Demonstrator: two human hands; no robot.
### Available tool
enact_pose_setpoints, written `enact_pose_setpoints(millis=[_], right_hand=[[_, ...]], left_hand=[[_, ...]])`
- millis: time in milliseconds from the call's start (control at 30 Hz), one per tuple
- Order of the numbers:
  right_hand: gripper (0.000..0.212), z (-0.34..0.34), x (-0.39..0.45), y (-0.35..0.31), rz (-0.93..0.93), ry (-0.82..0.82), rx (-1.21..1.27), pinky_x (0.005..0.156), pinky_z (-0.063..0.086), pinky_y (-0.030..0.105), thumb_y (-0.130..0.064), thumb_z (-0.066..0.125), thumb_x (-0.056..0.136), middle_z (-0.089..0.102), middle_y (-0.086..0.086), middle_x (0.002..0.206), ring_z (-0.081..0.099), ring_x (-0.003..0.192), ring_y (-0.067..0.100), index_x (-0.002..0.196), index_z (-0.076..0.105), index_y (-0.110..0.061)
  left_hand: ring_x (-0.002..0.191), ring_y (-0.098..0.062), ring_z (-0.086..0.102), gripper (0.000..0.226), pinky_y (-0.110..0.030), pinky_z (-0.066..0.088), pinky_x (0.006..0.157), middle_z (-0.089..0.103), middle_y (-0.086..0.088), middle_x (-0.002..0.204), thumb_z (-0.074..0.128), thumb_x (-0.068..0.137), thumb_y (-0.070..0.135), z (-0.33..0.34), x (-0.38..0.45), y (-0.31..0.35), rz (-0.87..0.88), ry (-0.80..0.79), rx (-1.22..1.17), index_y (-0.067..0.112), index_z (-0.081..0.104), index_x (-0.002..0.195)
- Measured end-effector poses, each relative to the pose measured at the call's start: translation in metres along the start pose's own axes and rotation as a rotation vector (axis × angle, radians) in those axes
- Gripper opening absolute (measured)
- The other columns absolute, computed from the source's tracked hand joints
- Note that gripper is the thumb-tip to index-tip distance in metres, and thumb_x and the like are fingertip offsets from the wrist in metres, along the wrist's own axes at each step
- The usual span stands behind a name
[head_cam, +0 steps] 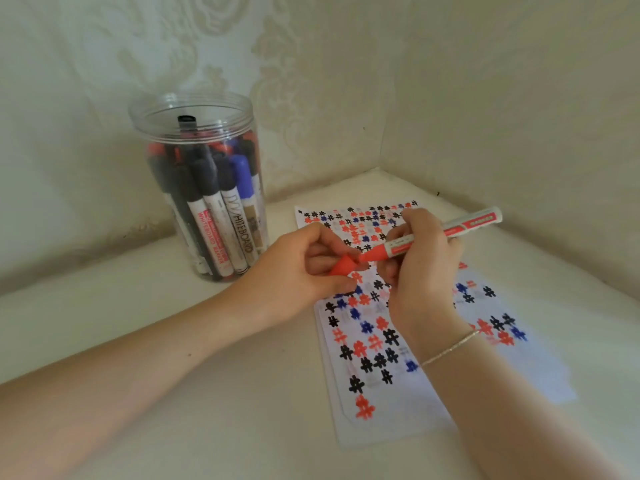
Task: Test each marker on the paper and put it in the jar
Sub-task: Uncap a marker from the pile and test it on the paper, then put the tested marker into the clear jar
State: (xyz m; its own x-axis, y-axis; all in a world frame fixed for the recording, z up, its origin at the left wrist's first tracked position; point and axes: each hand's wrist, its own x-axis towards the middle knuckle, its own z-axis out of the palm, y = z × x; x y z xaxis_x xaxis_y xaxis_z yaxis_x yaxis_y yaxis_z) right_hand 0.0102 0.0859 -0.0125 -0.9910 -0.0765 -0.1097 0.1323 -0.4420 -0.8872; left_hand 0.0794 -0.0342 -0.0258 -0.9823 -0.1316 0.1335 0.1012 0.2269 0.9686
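Cap pinched in left hand, right hand gripping red marker over paper; recapping likely. Next: seat cap, drop into jar at table's back-left corner.

Right hand gripping red marker; left hand pinching cap just beside tip, above paper; jar left.

We judge this a home interior, not a workshop or lab. Embossed cream wallpaper with a damask pattern covers both walls, which meet in a corner at the far right. An off-white table sits in that corner, with staining along the wall base.
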Motion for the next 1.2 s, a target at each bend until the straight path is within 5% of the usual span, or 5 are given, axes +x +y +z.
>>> enact_pose_setpoints(millis=[267,567,733,867,1200], right_hand=[[0.027,0.0,0.001,0.007,0.018,-0.136,-0.108,0.033,0.028,0.017,-0.002,0.058,0.085,0.037,0.004,0.054,0.03,0.036,0.011,0.065,0.042,-0.012],[0.024,-0.002,-0.004,0.003,0.04,-0.506,-0.233,0.042,0.036,0.024,-0.023,0.074,0.08,0.054,0.006,0.059,0.043,0.043,0.015,0.072,0.057,-0.008],[0.034,-0.004,0.002,-0.009,-0.218,-0.144,-0.036,0.039,0.032,0.023,-0.019,0.059,0.092,0.043,-0.001,0.051,0.036,0.041,0.013,0.062,0.047,-0.009],[0.048,-0.001,-0.006,0.001,-0.46,-0.187,-0.403,0.041,0.025,0.017,-0.014,0.059,0.092,0.028,-0.013,0.04,0.024,0.04,0.004,0.051,0.035,-0.014],[0.046,-0.005,-0.024,0.005,-0.539,-0.181,-0.373,0.043,0.026,0.015,-0.012,0.061,0.09,0.033,-0.012,0.04,0.028,0.039,0.005,0.049,0.04,-0.017]], left_hand=[[0.088,-0.008,0.07,0.026,-0.022,0.055,0.082,0.073,0.002,0.096,0.074,0.077,0.003,0.0,-0.004,0.0,0.078,0.017,0.133,0.01,0.062,0.1],[0.045,-0.006,0.033,0.03,-0.015,0.029,0.044,0.043,0.009,0.053,0.049,0.088,0.037,-0.002,-0.007,0.008,0.092,0.022,0.101,0.013,0.062,0.1],[0.042,-0.005,0.027,0.024,-0.014,0.022,0.041,0.038,0.008,0.046,0.055,0.087,0.036,-0.006,-0.007,0.014,0.035,0.093,0.018,0.016,0.062,0.078],[0.04,-0.003,0.031,0.038,-0.01,0.029,0.044,0.037,0.007,0.042,0.061,0.083,0.048,0.001,-0.014,0.01,0.092,0.256,0.143,0.014,0.062,0.067],[0.039,-0.008,0.03,0.034,-0.014,0.026,0.041,0.038,0.003,0.041,0.058,0.074,0.047,0.009,-0.016,0.018,0.156,0.44,0.146,0.019,0.066,0.058]])
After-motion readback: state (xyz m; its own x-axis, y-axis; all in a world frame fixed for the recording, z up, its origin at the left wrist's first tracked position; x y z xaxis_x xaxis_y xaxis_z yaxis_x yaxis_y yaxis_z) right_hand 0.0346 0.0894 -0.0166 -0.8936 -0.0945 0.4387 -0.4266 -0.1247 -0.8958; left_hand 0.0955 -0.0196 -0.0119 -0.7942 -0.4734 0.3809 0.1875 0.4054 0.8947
